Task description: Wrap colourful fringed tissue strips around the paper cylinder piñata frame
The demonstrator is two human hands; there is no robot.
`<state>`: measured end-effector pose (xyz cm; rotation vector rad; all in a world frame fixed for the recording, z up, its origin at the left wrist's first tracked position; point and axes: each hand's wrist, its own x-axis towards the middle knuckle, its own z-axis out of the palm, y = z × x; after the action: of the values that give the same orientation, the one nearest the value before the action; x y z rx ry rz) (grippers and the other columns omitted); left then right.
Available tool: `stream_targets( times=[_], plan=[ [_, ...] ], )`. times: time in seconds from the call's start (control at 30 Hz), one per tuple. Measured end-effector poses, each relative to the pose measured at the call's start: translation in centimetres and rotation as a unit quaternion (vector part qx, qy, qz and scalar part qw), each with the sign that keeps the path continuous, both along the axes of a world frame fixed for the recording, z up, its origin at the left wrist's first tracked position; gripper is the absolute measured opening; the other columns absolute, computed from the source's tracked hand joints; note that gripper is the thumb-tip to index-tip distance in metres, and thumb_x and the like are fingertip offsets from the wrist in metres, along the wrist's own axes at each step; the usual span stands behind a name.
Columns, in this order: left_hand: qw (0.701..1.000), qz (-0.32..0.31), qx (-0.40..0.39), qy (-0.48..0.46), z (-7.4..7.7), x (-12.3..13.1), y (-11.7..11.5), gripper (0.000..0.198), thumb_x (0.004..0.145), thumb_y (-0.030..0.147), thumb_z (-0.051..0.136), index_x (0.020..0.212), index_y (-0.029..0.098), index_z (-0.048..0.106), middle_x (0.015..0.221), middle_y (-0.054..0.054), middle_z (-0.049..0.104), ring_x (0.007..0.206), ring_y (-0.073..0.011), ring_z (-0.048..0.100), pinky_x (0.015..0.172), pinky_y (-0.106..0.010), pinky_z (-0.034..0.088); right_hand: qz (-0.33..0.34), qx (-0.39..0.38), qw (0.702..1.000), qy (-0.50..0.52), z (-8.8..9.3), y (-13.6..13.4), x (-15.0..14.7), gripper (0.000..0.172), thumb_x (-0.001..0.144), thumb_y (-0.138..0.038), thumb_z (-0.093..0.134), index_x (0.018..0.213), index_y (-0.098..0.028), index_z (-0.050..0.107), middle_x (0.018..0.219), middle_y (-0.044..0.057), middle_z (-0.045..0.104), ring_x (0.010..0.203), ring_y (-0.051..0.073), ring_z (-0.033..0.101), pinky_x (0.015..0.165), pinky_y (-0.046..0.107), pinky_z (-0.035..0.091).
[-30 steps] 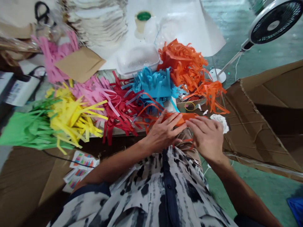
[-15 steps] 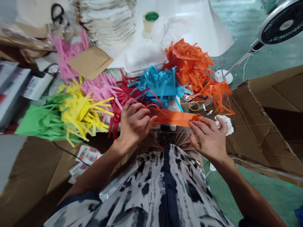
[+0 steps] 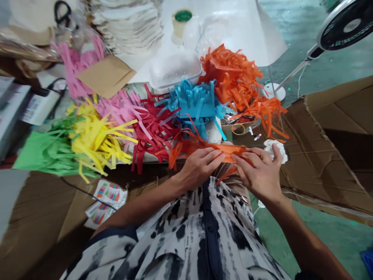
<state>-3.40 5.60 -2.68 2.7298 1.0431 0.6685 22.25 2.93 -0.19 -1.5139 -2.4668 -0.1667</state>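
Between my two hands, close to my lap, is an orange tissue paper fringe (image 3: 225,152) with cut strips trailing to the left. My left hand (image 3: 201,163) is closed on its left part, fingertips near the middle. At its right end my right hand (image 3: 258,167) pinches it between thumb and fingers. Just beyond lie a blue fringe bundle (image 3: 195,103) and a dark red fringe bundle (image 3: 153,136). A large orange fringe pile (image 3: 233,77) sits behind my right hand.
Yellow fringes (image 3: 100,140), green fringes (image 3: 46,151) and pink fringes (image 3: 119,107) lie to the left. A white plastic tray (image 3: 175,72), a tape roll (image 3: 182,23) and a brown paper piece (image 3: 106,76) are farther back. A cardboard box (image 3: 335,147) and a fan (image 3: 346,27) stand right.
My left hand has moved right along the orange fringe, closer to my right hand. Loose orange strips now spread to its left. My right hand has stayed nearly in place.
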Motion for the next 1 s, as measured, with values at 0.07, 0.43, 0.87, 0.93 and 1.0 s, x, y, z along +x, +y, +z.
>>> stream_targets(
  times=[0.07, 0.43, 0.87, 0.93, 1.0],
  plan=[
    [1.0, 0.027, -0.01, -0.008, 0.3, -0.4, 0.1, 0.028, 0.107, 0.023, 0.055, 0.13, 0.021, 0.072, 0.136, -0.008, 0.075, 0.129, -0.023, 0.067, 0.104, -0.039, 0.057, 0.004, 0.016, 1.0, 0.021, 0.2, 0.4, 0.6, 0.019, 0.1, -0.032, 0.066, 0.113, -0.034, 0.079, 0.109, 0.002, 0.081, 0.119, 0.031, 0.066, 0.127, 0.065, 0.021],
    [0.997, 0.05, 0.017, -0.054, 1.1, -0.4, 0.9, 0.013, 0.104, 0.026, 0.064, 0.104, 0.023, 0.076, 0.118, -0.001, 0.08, 0.11, -0.0191, 0.069, 0.089, -0.035, 0.052, 0.041, 0.054, 0.997, 0.029, 0.6, 0.6, -1.6, 0.017, 0.097, -0.034, 0.072, 0.113, -0.031, 0.078, 0.12, 0.003, 0.078, 0.124, 0.03, 0.062, 0.128, 0.068, 0.018],
    [0.998, 0.034, 0.057, 0.001, 0.7, -1.3, 0.8, 0.014, 0.106, 0.021, 0.059, 0.111, 0.021, 0.072, 0.119, -0.005, 0.08, 0.114, -0.0186, 0.07, 0.089, -0.035, 0.049, -0.062, 0.068, 0.987, 0.135, 4.8, -1.2, 0.8, 0.053, 0.084, -0.023, 0.07, 0.137, -0.029, 0.068, 0.133, 0.009, 0.074, 0.124, 0.038, 0.068, 0.113, 0.06, 0.045],
    [0.997, 0.032, 0.067, 0.003, 0.8, -1.2, 0.8, 0.015, 0.106, 0.023, 0.059, 0.112, 0.022, 0.073, 0.119, -0.004, 0.08, 0.114, -0.0192, 0.07, 0.09, -0.036, 0.049, 0.023, 0.05, 0.986, 0.159, 4.6, -1.9, -0.9, 0.058, 0.084, -0.014, 0.068, 0.14, -0.028, 0.067, 0.129, 0.008, 0.076, 0.12, 0.033, 0.07, 0.108, 0.051, 0.051],
    [0.997, 0.031, 0.073, 0.0, 0.9, -1.2, 0.7, 0.014, 0.106, 0.024, 0.06, 0.111, 0.021, 0.073, 0.118, -0.004, 0.08, 0.113, -0.0198, 0.07, 0.09, -0.036, 0.049, 0.074, 0.002, 0.987, 0.145, 3.4, -2.0, -2.7, 0.051, 0.089, -0.013, 0.067, 0.139, -0.021, 0.067, 0.129, 0.01, 0.077, 0.118, 0.03, 0.07, 0.103, 0.045, 0.052]
  ],
)
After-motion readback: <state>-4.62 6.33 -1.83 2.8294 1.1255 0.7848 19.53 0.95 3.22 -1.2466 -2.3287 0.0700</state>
